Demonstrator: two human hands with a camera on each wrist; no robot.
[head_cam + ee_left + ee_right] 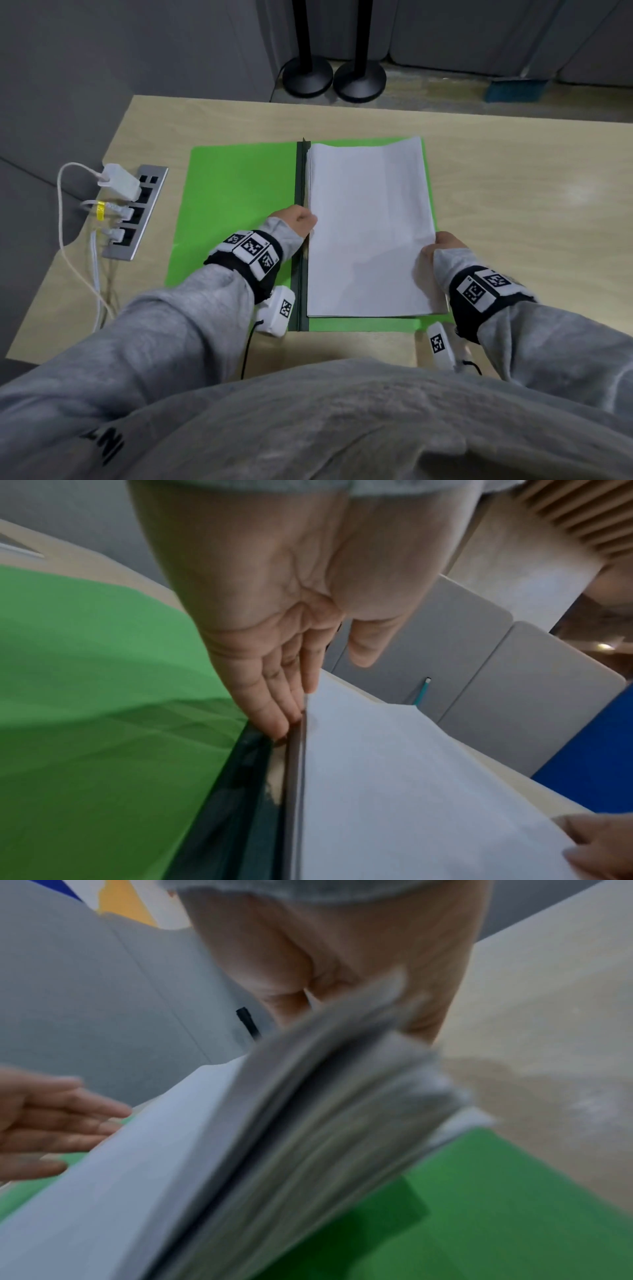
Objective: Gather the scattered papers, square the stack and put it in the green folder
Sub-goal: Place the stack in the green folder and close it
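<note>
The green folder lies open on the wooden table, its dark spine down the middle. A stack of white papers rests on its right half. My left hand is at the stack's left edge by the spine; in the left wrist view its straight fingers touch that edge of the papers. My right hand grips the stack's right edge. The right wrist view shows this edge lifted and fanned above the green cover, blurred.
A power strip with a white charger and cables sits at the table's left edge. Two black round stand bases stand on the floor beyond the far edge. Bare wood stretches to the right of the folder.
</note>
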